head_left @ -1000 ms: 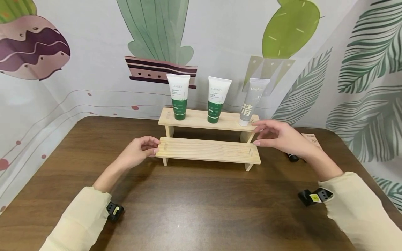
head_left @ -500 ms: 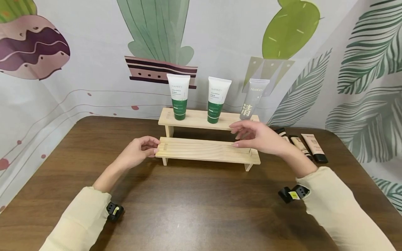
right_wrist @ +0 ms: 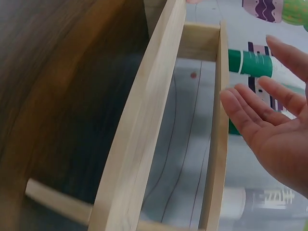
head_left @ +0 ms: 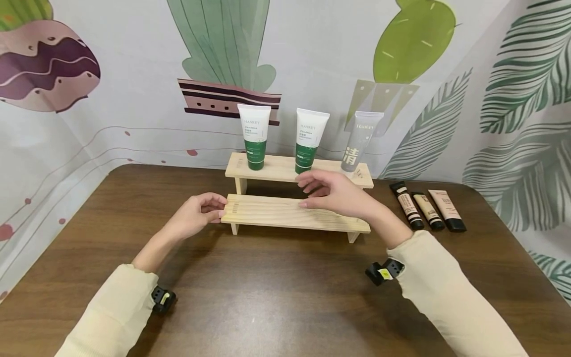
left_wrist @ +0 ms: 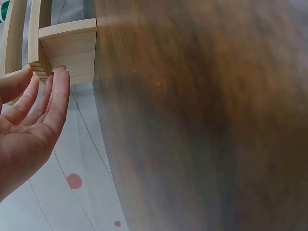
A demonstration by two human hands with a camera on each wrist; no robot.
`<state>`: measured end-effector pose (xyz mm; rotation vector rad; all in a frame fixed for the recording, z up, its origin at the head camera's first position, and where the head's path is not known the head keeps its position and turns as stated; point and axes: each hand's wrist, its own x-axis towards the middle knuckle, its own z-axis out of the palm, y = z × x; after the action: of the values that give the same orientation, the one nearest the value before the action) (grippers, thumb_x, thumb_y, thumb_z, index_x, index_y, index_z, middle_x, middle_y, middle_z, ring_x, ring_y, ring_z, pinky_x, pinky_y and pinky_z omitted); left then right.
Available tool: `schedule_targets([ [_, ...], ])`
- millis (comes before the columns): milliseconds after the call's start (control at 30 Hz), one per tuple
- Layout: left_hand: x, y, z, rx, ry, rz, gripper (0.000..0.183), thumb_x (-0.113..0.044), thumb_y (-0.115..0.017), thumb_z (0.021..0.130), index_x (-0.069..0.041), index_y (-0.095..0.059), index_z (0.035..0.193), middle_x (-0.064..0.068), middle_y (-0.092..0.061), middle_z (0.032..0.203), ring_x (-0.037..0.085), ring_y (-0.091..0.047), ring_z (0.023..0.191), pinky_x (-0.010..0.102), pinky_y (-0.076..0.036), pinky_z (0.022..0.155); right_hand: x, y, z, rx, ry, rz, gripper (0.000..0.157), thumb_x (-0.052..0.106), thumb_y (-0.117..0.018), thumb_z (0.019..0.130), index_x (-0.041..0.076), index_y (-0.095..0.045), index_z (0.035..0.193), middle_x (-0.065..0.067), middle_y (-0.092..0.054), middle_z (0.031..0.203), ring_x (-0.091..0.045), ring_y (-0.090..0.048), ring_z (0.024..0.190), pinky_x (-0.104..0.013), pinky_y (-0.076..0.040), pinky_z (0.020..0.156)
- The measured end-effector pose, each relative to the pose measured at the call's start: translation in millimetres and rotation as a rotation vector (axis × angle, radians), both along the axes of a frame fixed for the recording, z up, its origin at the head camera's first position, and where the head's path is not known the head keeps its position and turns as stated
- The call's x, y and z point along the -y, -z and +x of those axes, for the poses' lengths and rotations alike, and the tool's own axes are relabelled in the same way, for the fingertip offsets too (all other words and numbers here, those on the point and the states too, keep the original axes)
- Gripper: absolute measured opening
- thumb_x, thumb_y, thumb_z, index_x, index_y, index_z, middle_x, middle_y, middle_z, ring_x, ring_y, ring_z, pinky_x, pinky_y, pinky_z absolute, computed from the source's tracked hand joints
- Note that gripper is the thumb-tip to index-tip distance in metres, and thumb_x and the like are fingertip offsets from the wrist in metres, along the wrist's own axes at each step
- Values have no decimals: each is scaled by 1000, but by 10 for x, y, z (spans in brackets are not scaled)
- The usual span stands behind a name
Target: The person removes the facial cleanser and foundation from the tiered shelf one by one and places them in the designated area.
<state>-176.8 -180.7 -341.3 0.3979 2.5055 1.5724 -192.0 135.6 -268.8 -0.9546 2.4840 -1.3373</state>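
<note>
A two-tier wooden display stand (head_left: 267, 210) stands on the table. My left hand (head_left: 194, 215) touches the left end of its lower shelf, thumb and index at the board's end; in the left wrist view the other fingers (left_wrist: 55, 103) extend beside the end panel. Over the lower shelf is my right hand (head_left: 334, 193), fingers spread loosely with nothing between them. The upper shelf carries two white-and-green tubes, one on the left (head_left: 255, 136) and one in the middle (head_left: 310, 136), plus a grey translucent tube (head_left: 360, 139) on the right. Right fingertips overlap the middle tube's base.
Three cosmetic tubes lie on the table right of the stand: a slim black-ended tube (head_left: 407, 204), a beige tube (head_left: 427, 210) and a pink tube with black cap (head_left: 446, 209). A patterned cloth (head_left: 156, 99) hangs behind the brown table (head_left: 250, 287).
My right hand has moved left from the stand's right end to over the middle of the lower shelf, uncovering the tubes lying on the right. My left hand has stayed in place.
</note>
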Motion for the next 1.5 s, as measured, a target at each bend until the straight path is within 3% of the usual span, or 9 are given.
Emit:
schedule_targets([
  [200, 12, 10, -7, -6, -2, -7, 24, 6, -56, 86, 12, -52, 109, 22, -57, 99, 21, -57, 84, 34, -55, 71, 222, -39, -19, 25, 25, -48, 48, 2, -73, 76, -5, -52, 118, -16, -58, 110, -24, -56, 99, -29, -50, 84],
  [500, 13, 20, -19, -12, 4, -16, 23, 7, -56, 86, 12, -52, 109, 22, -57, 99, 21, -57, 83, 34, -55, 71, 479, -67, -149, 31, 82, -35, 54, 9, -71, 79, -4, -48, 125, -17, -54, 117, -24, -54, 105, -28, -47, 89],
  [933, 9, -4, -11, -18, 8, -32, 24, 7, -56, 86, 12, -52, 109, 23, -57, 100, 23, -58, 84, 35, -55, 71, 701, -25, -357, 37, 191, -54, 52, 12, -71, 79, -1, -48, 125, -13, -54, 118, -22, -54, 105, -28, -46, 88],
  [1500, 6, -2, -11, -19, 17, -11, 24, 7, -56, 86, 13, -52, 109, 24, -57, 100, 24, -58, 85, 35, -55, 72, 925, 30, -484, 67, 275, -139, 51, 14, -71, 80, 2, -49, 124, -11, -56, 115, -20, -55, 101, -27, -47, 85],
])
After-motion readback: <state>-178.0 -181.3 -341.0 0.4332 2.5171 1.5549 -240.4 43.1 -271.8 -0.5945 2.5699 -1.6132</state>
